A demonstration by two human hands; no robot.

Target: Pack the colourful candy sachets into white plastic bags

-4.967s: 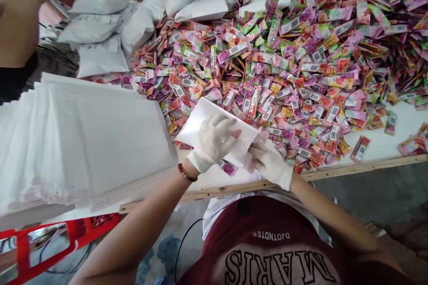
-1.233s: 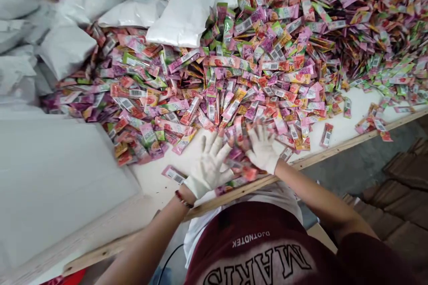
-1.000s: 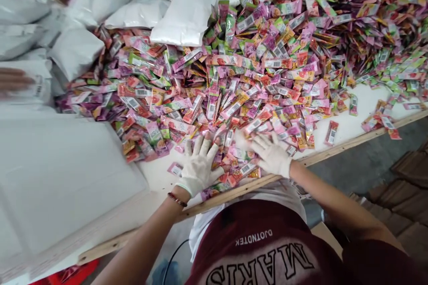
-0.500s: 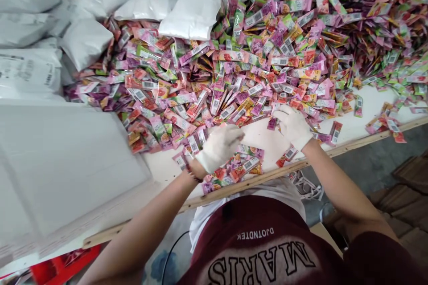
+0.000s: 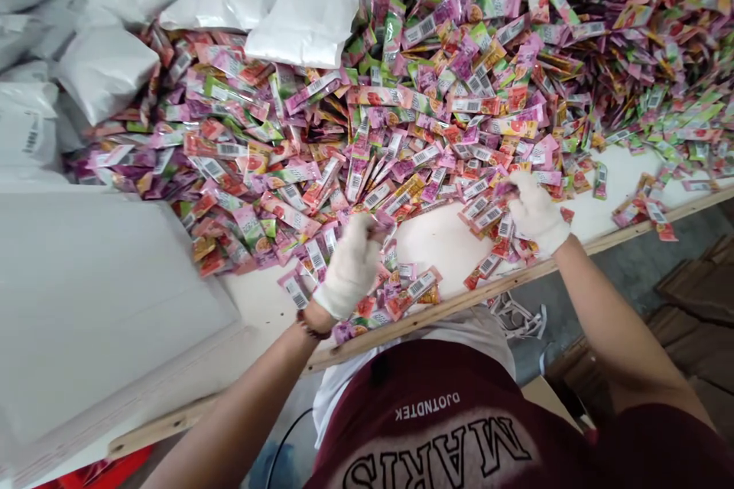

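My left hand (image 5: 351, 266), in a white glove, is closed at the near edge of a big heap of stick sachets (image 5: 355, 137). Its fingertips pinch a pinkish sachet (image 5: 388, 226), partly covered by the fingers. Below it lies a small group of loose sachets (image 5: 417, 287) on the white tabletop (image 5: 439, 238). Farther right, my gloved right hand (image 5: 537, 215) has its fingers curled down over another small group of sachets (image 5: 486, 215). What sits under those fingertips is hidden.
White plastic mailing bags (image 5: 310, 11) lie on the heap and at the left. A white panel (image 5: 103, 283) covers the table's left part. A wooden strip (image 5: 459, 298) edges the table in front of me. Brown stacked material (image 5: 699, 283) is on the floor at right.
My right hand has moved right, and more sachets now lie beside and under it at the table edge. My left hand has shifted left, with a sachet now at its fingertips. The view has shifted slightly.
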